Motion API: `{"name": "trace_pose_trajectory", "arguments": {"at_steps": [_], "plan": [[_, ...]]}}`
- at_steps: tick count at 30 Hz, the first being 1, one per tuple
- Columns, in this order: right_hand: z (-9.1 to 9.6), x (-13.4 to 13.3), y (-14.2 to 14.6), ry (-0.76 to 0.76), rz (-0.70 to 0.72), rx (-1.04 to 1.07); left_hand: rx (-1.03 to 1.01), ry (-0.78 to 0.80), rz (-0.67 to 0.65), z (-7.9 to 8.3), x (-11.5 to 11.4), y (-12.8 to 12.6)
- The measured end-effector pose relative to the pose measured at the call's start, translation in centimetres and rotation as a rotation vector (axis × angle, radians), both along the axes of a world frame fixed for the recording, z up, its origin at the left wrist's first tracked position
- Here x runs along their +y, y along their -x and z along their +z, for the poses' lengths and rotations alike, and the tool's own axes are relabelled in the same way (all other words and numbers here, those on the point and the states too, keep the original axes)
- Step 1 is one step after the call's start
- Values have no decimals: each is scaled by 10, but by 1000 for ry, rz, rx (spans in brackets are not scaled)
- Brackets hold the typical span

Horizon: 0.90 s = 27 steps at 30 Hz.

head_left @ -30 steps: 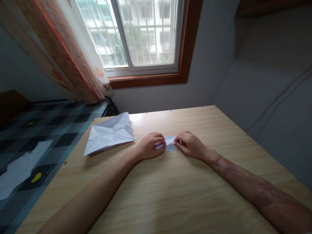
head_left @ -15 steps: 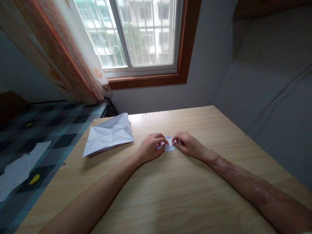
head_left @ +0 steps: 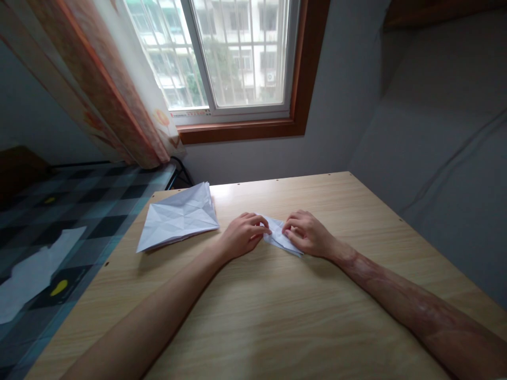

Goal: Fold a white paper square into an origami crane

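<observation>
A small piece of folded white paper [head_left: 282,241] lies on the wooden table between my two hands, its near corner pointing to the lower right. My left hand [head_left: 246,235] is at its left end, with curled fingers and thumb closed on the edge. At the other end my right hand [head_left: 309,233] has its bent fingers and thumb closed on the paper. The fingers cover both ends of the sheet. Left of my left hand, a stack of creased white paper [head_left: 180,217] rests near the table's far left corner.
The light wooden table [head_left: 253,316] has its far edge close to the wall under the window [head_left: 245,58]. To the left is a bed with a checked cover [head_left: 114,184], with torn-looking white paper [head_left: 35,274] lying on it. A curtain [head_left: 99,79] hangs above the bed.
The folded paper has turned, and more of it shows between my hands, with a corner now reaching toward the lower right. My hands have moved slightly apart.
</observation>
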State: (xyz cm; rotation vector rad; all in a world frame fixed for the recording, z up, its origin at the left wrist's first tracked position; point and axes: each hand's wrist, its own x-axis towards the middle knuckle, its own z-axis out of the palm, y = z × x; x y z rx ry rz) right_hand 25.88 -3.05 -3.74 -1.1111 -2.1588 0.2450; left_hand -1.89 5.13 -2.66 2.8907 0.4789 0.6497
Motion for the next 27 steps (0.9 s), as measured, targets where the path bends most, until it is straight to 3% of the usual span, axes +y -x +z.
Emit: {"name": "trace_pose_trajectory", "arguments": {"at_steps": [6,10,16,20,27], "plan": [[6,-3,1,-40,141,65,-34,-49,104,3,-16,-9],[6,-6,1,-58,146,16,-44,-35,165,3,-22,-14],[3,-5,0,-75,93,-8,-98,227,61,0,-13,-10],[2,-1,0,-52,137,-24,-126,194,-43,2,-5,-7],[-5,5,0,-41,151,24,-74,183,-96,7,-5,-5]]}}
